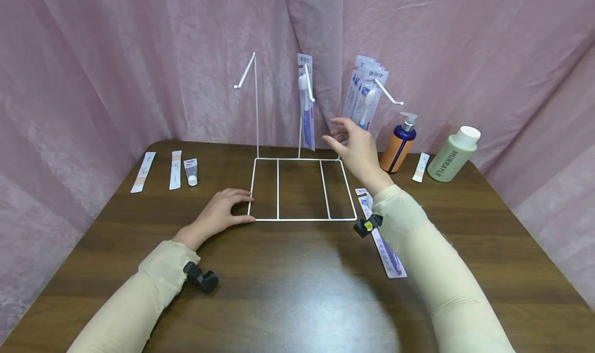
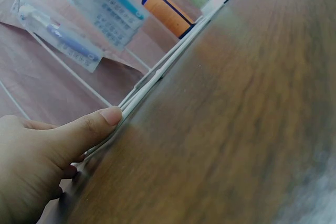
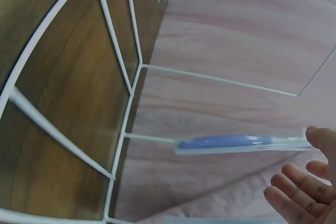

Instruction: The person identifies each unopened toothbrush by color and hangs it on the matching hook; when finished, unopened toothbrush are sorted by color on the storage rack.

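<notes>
My left hand (image 1: 218, 213) grips the front left corner of a white wire display rack (image 1: 302, 220); in the left wrist view its thumb (image 2: 97, 124) lies on the wire. Raised in front of the right-hand hook, my right hand (image 1: 358, 149) holds nothing, its fingers loosely bent and parted from the thumb. One packaged purple toothbrush (image 1: 308, 118) hangs on the middle hook. From the right hook hang several toothbrush packs (image 1: 372, 84), their lower ends partly hidden by that hand. The left hook (image 1: 245, 73) carries nothing. Another packaged toothbrush (image 1: 388, 257) lies on the table, partly under the right forearm.
Behind the right arm stand an orange pump bottle (image 1: 396, 149) and a green bottle (image 1: 450, 159) with a white cap, a small tube (image 1: 420, 167) between them. Two slim sachets (image 1: 143, 172) and a small grey tube (image 1: 191, 171) lie at the left. A pink curtain (image 1: 186, 59) closes off the back.
</notes>
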Demonstrator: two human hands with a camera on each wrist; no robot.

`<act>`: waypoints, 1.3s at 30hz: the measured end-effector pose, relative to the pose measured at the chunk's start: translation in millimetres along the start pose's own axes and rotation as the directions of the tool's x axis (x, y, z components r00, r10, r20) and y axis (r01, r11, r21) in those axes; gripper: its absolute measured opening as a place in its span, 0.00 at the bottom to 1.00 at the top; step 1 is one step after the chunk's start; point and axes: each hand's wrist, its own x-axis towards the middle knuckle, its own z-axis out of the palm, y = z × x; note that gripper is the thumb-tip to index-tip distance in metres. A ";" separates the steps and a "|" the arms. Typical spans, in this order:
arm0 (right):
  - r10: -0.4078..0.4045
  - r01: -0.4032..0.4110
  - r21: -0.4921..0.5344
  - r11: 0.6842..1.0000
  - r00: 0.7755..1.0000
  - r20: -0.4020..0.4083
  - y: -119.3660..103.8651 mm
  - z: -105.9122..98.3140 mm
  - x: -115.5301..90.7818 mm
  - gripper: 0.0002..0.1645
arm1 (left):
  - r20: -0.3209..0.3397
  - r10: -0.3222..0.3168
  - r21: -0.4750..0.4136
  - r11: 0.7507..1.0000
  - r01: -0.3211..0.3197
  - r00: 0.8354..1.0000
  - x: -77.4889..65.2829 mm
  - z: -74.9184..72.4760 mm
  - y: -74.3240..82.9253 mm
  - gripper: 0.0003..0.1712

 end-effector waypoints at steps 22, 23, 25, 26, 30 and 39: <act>-0.002 0.047 -0.243 0.969 0.984 0.181 36.1 -94.5 -58.4 0.19 | 0.000 0.033 0.014 0.999 -0.033 0.999 5.5 -7.9 -0.6 0.31; 0.005 0.044 -0.254 0.966 0.982 0.191 38.8 -97.5 -61.4 0.19 | 0.000 0.033 0.014 0.999 -0.033 0.999 5.4 -8.1 -0.7 0.31; 0.011 0.045 -0.269 0.962 0.979 0.205 44.5 -102.6 -67.2 0.19 | -0.002 0.034 0.016 0.999 -0.034 0.999 4.9 -8.5 -0.9 0.31; 0.012 0.048 -0.280 0.959 0.977 0.211 47.4 -104.8 -70.1 0.21 | -0.003 0.035 0.015 0.999 -0.035 0.999 4.6 -8.5 -0.9 0.31; 0.020 0.051 -0.292 0.955 0.972 0.235 60.1 -110.5 -82.2 0.25 | -0.005 0.031 0.012 0.999 -0.031 1.000 3.1 -7.5 -1.0 0.31; 0.122 -0.040 -0.275 0.961 0.950 0.286 99.4 -107.8 -114.4 0.27 | 0.004 0.011 0.004 1.000 -0.011 1.000 0.1 -2.2 -1.6 0.31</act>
